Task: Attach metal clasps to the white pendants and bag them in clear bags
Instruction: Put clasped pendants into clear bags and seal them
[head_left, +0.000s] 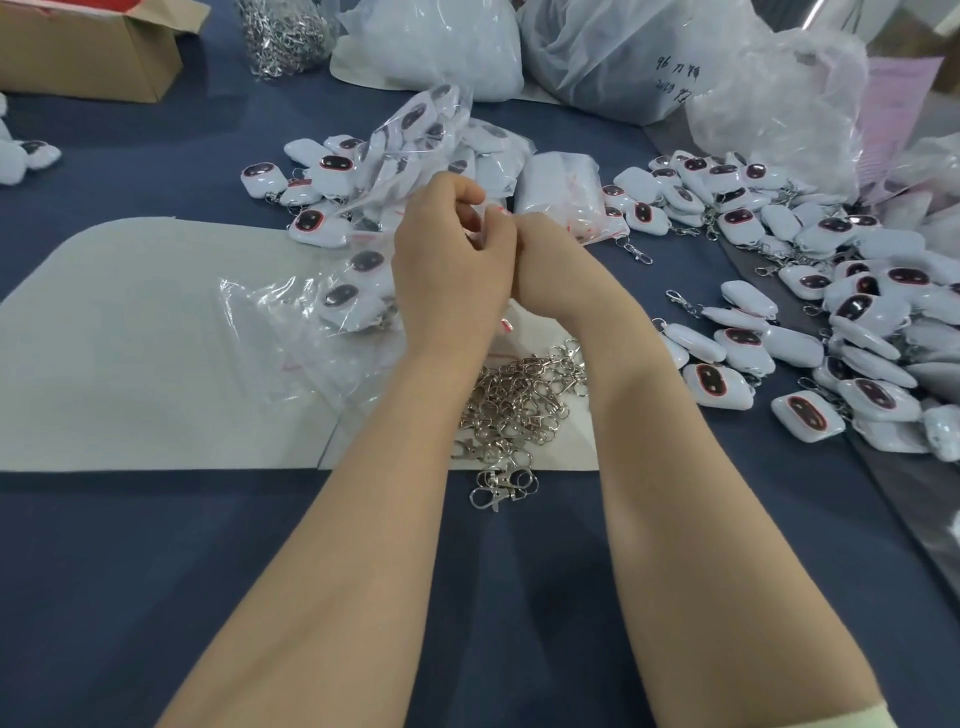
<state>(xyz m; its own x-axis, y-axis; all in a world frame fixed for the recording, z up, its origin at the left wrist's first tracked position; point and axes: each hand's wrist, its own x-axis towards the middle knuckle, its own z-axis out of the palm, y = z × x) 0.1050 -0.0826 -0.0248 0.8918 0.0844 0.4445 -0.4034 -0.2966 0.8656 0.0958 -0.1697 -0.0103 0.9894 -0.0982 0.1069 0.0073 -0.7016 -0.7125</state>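
Both hands are up at centre frame, knuckles nearly touching. My left hand (449, 260) and right hand (545, 260) have their fingers curled, pinching a small clear bag (491, 214) between them. Only a sliver of plastic with a red strip shows past my fingers, so I cannot tell what is inside.

Loose metal clasps (519, 400) lie in a heap just below my wrists, at the lower edge of the white mat (130, 338). A few have spilled onto the blue cloth (208, 571).

White pendants (857, 312) with dark oval faces are piled along the right side of the frame, many with a clasp already on. A smaller cluster (311, 208) lies left of centre, above the mat.

The bagged pendants (353, 291) sit just left of my left hand, on the mat. More filled bags (415, 135) are heaped above my hands.

A bundle of flat bags (566, 192) with red strips lies just right of that heap (empty ones, by the look).

Along the top of the frame:
- a cardboard box (88, 57) at upper left
- a clear sack of clasps (285, 36) beside it
- large white plastic sacks (441, 47) at upper centre and right, one with handwriting on it
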